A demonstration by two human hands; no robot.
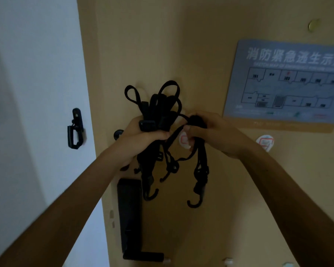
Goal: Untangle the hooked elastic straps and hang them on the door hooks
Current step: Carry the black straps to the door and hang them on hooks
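The left hand (143,138) grips a tangled bundle of black straps (158,112) before the door (201,45). The right hand (214,132) pinches one strap, its hooks (194,203) dangling below.

Dim, underexposed light is muting the tan door (201,45); the white wall (37,54) is looking bluish. The black straps (158,108) are losing detail, the posted plan (283,81) is blurring softly, and edges are bowing.
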